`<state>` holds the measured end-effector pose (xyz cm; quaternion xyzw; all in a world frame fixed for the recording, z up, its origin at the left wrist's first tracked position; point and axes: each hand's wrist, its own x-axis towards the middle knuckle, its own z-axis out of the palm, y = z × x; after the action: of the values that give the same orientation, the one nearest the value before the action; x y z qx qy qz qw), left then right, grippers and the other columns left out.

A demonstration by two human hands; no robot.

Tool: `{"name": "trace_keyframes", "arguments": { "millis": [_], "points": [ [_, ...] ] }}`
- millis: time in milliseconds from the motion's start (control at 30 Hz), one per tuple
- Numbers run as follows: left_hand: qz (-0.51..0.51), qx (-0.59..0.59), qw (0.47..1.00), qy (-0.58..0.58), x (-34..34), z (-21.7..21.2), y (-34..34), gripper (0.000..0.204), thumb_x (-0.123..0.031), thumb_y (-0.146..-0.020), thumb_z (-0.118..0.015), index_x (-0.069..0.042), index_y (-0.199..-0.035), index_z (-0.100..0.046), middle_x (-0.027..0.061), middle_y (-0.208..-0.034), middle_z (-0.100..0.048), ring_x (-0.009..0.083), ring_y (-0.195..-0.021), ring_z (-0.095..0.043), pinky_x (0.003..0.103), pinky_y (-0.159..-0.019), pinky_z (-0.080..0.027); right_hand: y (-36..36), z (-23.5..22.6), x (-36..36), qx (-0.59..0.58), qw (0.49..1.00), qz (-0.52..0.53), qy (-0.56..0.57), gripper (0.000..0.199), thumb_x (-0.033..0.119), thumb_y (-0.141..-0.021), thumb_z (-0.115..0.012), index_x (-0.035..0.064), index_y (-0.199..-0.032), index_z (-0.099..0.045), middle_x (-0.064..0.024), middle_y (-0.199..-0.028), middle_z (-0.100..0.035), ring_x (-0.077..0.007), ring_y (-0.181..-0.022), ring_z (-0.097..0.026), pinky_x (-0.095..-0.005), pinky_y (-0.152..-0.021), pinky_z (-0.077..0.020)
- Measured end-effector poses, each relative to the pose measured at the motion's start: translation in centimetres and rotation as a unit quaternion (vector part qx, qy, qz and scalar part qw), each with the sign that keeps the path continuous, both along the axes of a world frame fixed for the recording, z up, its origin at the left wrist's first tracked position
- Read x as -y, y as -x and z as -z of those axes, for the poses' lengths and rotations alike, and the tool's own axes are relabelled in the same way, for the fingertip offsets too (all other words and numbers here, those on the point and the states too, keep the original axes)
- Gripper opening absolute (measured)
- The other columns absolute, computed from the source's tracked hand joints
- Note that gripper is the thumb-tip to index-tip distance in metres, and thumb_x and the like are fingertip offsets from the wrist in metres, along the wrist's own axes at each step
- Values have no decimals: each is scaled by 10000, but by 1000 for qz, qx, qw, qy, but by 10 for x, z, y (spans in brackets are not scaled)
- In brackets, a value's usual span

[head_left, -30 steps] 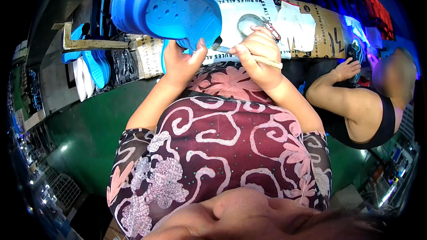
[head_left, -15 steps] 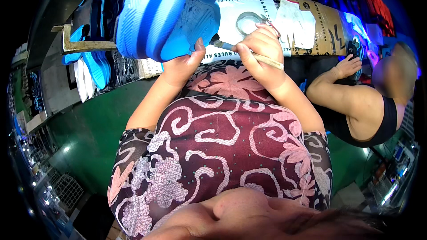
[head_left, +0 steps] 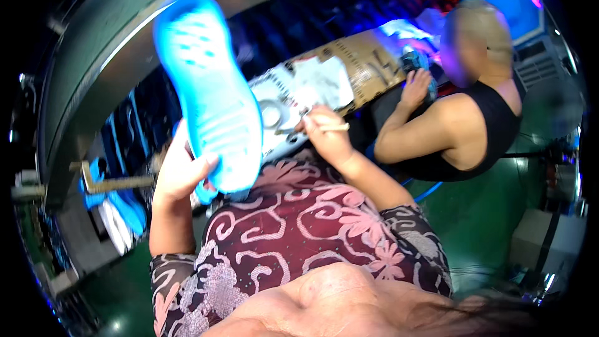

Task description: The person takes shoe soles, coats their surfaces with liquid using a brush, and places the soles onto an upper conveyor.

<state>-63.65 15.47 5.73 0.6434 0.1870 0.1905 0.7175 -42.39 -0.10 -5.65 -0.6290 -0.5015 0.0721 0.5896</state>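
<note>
Blue shoe [head_left: 218, 103] turned sole-out in left hand [head_left: 178, 171]; brush [head_left: 337, 128] in right hand [head_left: 329, 139].
Half a second earlier, the shoe's interior was showing; its ribbed sole now faces the camera, extending beyond the left fingers. Left hand pinches the near end, thumb over the sole. Right hand, fingers curled, pinches the brush, whose handle projects rightward past the knuckles.

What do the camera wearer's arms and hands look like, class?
The left sleeve and right sleeve are less than full length, dark and sheer-looking, with pale curling patterns, the left bearing pink petal shapes. The left hand and right hand wear no gloves.
</note>
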Motion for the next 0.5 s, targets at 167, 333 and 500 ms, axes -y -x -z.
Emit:
{"name": "trace_keyframes", "arguments": {
  "millis": [167, 333, 500],
  "points": [
    [225, 29, 973, -31, -27, -67, -140, 673, -226, -693, -649, 18, -1251, -365, 97, -817, -583, 92, -332, -478, 174, -263, -376, 8, 4, 3, -107, 992, 62, 8, 229, 127, -842, -538, 17, -654, -608, -86, -580, -551, -217, -583, -521, -323, -578, -387],
    [68, 239, 952, 177, -56, -125, -306, 511, -186, -842, -582, 48, -1235, -353, 235, -1109, -511, 288, -918, -575, 298, -772, -492, 2, 13, 6, -78, 994, 63, 32, 266, 112, -886, -472, -22, -691, -594, -74, -628, -558, -154, -569, -511, -262, -564, -405],
    [87, 344, 919, 170, -21, -146, -247, 496, -192, -858, -543, 61, -1235, -343, 278, -1224, -424, 335, -1070, -499, 364, -959, -403, 6, 30, 11, -206, 973, 84, 56, 281, 162, -903, -483, -20, -720, -594, -55, -646, -562, -112, -591, -521, -239, -564, -408]
  ]
}}
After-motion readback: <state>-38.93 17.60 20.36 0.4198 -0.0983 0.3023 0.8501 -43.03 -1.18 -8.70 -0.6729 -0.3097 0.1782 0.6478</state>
